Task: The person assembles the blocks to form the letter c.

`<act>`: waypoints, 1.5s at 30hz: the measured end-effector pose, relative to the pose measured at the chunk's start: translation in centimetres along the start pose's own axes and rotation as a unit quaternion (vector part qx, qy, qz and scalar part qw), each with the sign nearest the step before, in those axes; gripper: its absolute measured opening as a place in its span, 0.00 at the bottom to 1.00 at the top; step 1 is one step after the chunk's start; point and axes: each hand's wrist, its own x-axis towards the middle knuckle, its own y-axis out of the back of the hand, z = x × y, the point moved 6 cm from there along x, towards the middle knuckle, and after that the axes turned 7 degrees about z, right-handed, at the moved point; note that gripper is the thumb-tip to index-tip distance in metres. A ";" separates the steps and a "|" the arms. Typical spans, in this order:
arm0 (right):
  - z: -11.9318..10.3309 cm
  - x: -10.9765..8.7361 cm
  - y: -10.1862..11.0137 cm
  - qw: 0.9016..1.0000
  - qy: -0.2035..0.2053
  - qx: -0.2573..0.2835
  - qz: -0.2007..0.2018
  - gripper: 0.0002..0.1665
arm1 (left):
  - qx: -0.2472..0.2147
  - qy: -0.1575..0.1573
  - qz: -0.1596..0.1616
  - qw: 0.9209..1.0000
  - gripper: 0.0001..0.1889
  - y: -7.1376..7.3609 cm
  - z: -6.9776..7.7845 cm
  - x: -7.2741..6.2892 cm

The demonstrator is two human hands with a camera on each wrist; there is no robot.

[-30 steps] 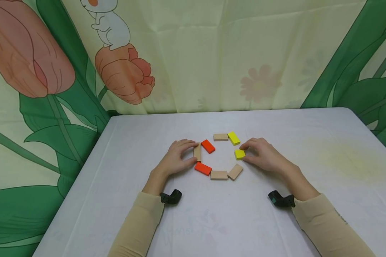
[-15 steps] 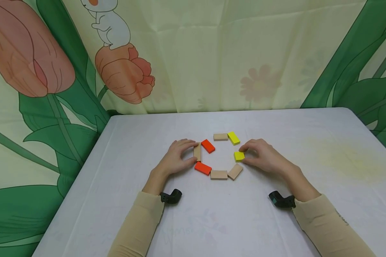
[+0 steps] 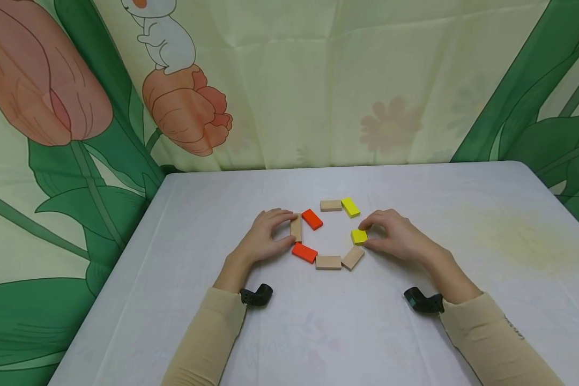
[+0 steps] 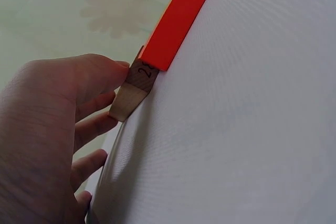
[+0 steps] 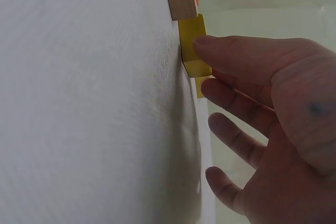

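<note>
yellow block (image 3: pixel 359 237): right hand (image 3: pixel 392 234) pinching; wooden block (image 4: pixel 134 92): left hand (image 3: pixel 262 235) pinching, ink (image 4: pixel 144 72) only in left wrist view

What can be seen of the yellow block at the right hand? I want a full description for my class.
The yellow block is small, flat-sided and straight-edged, plain yellow with no markings showing; it could be painted wood. It sits low at the white cloth, pinched by the right hand, which hides part of it, so its full length is unclear. A gap separates it from the other yellow block; whether it touches the plain wood block cannot be told.
</note>
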 end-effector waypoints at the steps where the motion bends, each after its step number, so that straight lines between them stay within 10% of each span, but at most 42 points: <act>1: 0.0 0.0 0.0 1.000 0.000 0.000 0.000 0.16 | 0.000 0.000 0.000 1.000 0.28 0.0 0.0 0.0; 45: -0.2 -0.1 0.1 1.000 0.010 -0.008 0.001 0.17 | 0.000 -0.006 0.000 1.000 0.28 0.0 -0.1 0.0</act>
